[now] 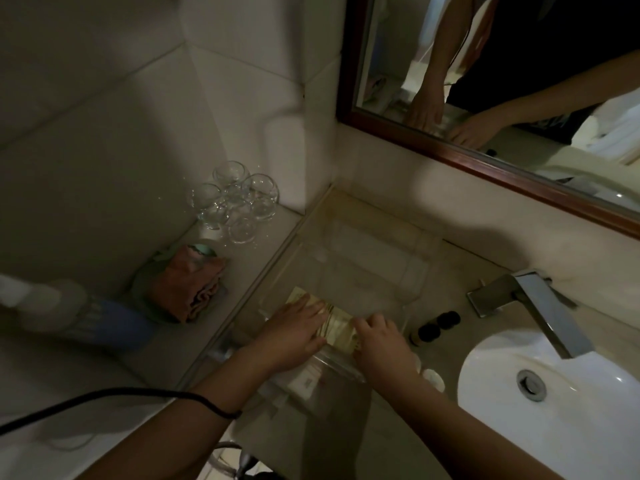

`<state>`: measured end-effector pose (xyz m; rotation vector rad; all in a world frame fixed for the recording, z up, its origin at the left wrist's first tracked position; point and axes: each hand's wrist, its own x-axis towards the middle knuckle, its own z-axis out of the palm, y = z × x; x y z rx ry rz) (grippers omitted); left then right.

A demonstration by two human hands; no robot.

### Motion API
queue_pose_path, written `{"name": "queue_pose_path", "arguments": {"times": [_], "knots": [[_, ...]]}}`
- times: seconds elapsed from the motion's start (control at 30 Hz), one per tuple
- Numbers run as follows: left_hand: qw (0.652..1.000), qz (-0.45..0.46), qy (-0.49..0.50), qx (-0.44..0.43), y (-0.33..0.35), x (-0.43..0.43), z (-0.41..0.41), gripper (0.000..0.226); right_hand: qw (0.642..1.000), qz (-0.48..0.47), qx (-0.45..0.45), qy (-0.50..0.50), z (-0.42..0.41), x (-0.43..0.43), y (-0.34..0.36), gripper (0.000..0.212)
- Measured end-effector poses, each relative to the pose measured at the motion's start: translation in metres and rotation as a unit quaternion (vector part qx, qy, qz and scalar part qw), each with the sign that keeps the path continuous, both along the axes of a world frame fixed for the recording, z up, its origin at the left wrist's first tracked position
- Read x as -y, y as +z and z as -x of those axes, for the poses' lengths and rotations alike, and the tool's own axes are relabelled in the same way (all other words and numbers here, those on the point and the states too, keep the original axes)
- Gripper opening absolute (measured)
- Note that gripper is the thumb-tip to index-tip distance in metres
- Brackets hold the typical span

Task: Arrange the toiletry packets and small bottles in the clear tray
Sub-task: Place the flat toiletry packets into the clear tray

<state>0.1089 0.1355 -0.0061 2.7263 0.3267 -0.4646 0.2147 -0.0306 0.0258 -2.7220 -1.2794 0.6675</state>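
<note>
A clear tray (349, 258) lies on the beige counter left of the sink. Several pale yellow toiletry packets (337, 327) lie stacked side by side at its near end. My left hand (294, 332) rests flat on their left part, fingers pressed on them. My right hand (381, 339) holds their right end with curled fingers. Two small dark-capped bottles (438, 325) stand on the counter just right of the tray. A white packet (304, 379) lies under the tray's near edge, partly hidden by my hands.
A white sink (554, 393) with a chrome faucet (526, 303) is at the right. Several clear glasses (235, 199) and a folded orange cloth (194, 285) sit on the left ledge. Two small white round lids (433, 379) lie beside the sink. A framed mirror (485, 81) hangs above.
</note>
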Motion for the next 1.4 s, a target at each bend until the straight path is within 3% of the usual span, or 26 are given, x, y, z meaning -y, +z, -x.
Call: {"name": "queue_pose_path", "arguments": {"times": [0.33,0.53,0.7,0.77,0.93,1.03,1.2,1.4], "knots": [[1.000,-0.004,0.010,0.014,0.005,0.004,0.003,0.067,0.999,-0.043,-0.023,-0.020,0.002,0.009,0.009,0.046],[0.995,0.033,0.031,0.084,0.024,0.034,-0.003,0.053,0.984,-0.138,-0.044,-0.106,0.006,0.053,0.026,0.033],[0.988,0.056,0.051,0.137,0.038,0.062,-0.004,0.062,0.969,-0.173,-0.058,-0.168,0.011,0.098,0.027,0.020],[0.981,0.070,0.070,0.168,0.040,0.072,0.001,0.047,0.966,-0.184,-0.058,-0.173,0.014,0.110,0.025,0.016],[0.958,0.064,0.170,0.223,0.037,0.073,0.032,0.026,0.973,-0.194,-0.070,-0.100,0.034,0.110,0.032,0.012],[0.930,0.043,0.269,0.246,0.037,0.059,0.062,0.018,0.979,-0.172,-0.096,-0.049,0.047,0.094,0.038,0.022],[0.912,0.015,0.357,0.201,0.032,0.042,0.113,0.028,0.982,-0.130,-0.130,0.054,0.068,0.059,0.024,0.037],[0.953,-0.031,0.271,0.133,0.026,0.029,0.136,0.052,0.986,-0.072,-0.112,0.102,0.085,0.025,0.001,0.053]]}}
